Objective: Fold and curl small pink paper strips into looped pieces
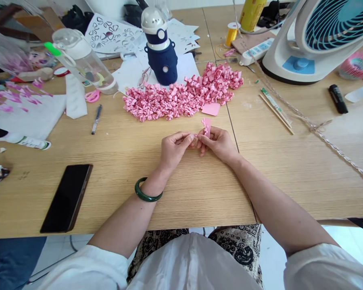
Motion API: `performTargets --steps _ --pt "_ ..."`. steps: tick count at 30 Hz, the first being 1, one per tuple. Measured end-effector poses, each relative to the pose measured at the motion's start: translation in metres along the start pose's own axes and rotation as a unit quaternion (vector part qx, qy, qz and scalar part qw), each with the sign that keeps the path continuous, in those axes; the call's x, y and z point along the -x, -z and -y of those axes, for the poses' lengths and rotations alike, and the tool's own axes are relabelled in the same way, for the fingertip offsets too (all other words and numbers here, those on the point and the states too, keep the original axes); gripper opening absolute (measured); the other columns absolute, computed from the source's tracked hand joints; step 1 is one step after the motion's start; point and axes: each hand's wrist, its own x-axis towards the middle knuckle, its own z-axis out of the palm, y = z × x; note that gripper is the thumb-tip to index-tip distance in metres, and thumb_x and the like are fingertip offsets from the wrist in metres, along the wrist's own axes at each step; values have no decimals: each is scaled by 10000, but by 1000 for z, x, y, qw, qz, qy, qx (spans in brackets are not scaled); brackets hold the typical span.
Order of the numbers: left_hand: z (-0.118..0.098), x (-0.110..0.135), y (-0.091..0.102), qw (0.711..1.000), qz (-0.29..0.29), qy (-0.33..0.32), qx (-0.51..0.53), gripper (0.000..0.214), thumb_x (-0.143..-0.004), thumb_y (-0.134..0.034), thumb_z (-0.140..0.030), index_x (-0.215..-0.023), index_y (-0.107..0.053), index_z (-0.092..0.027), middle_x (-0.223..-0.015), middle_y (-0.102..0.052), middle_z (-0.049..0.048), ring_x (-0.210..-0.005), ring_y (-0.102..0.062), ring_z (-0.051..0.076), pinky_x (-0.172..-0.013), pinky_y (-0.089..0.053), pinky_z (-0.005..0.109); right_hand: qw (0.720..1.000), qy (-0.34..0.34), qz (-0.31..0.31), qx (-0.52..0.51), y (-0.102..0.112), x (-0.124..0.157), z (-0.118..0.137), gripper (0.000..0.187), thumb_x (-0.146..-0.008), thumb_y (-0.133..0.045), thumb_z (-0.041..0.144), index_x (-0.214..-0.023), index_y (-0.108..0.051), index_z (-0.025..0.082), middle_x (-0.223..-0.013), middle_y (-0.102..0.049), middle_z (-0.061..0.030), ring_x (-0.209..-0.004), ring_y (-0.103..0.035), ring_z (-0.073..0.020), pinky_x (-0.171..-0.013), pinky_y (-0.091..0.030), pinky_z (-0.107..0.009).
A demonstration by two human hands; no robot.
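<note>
My left hand (176,148) and my right hand (219,145) meet over the table, fingertips pinched close together. Between the right thumb and fingers is a small pink paper piece (207,125) with a curled, frilled edge. My left thumb and forefinger pinch the end of a thin pink strip at that piece; its exact shape is too small to make out. Just beyond the hands spreads a long heap of small pink curled paper pieces (169,102). A flat pink paper square (211,109) lies at the heap's near edge.
A dark blue bottle (161,60) stands behind the heap, with a clear bottle (86,64) to its left. A phone (67,197) lies front left, a pen (97,119) beyond it. At right are a fan (296,60), wooden sticks (276,112) and a twisted cord (329,141).
</note>
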Motion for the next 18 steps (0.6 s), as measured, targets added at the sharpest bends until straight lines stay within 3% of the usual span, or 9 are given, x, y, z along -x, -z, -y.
performTargets --steps 12,18 --pt "4 2 1 999 20 44 2 259 -818 -782 -388 -922 -828 -156 -776 -770 37 -656 -689 138 -667 -591 261 998 18 -50 13 1 1 -1 432 -785 -824 559 -807 -657 161 -681 -668 16 -479 -588 -81 -478 -516 -214" --pt "0 8 0 997 -43 -45 -36 248 -877 -749 -382 -999 -816 -177 -957 -760 64 -705 -695 123 -585 -589 212 998 -10 -52 36 2 1 -2 407 -790 -812 537 -777 -627 175 -666 -657 14 -468 -560 -80 -466 -477 -217"
